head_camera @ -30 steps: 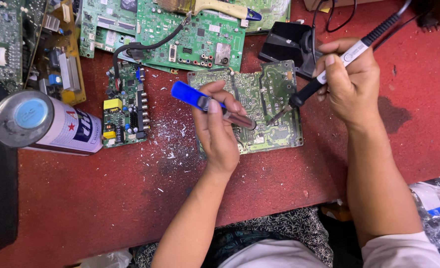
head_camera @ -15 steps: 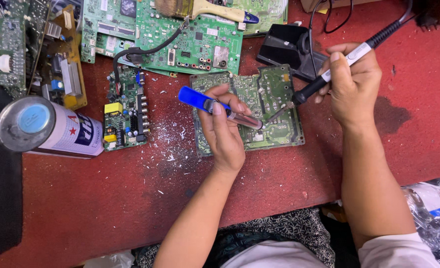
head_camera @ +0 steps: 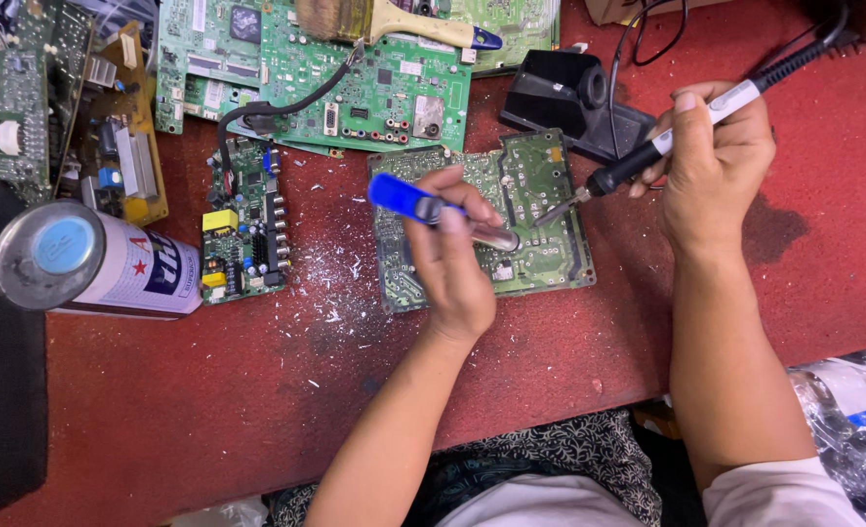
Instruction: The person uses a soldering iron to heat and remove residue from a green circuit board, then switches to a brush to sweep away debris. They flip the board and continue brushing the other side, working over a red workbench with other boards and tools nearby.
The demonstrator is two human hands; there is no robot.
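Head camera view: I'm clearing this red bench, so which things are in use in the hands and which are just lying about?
In use:
left hand holding blue-handled tool
right hand holding soldering iron
green circuit board under both tips

Lying about:
spray can
small board
brush
black stand
large boards

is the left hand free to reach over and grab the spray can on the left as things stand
Probably not straight away. The left hand is closed around a blue-handled tool on the green circuit board. The path to the spray can crosses only a small board lying flat.
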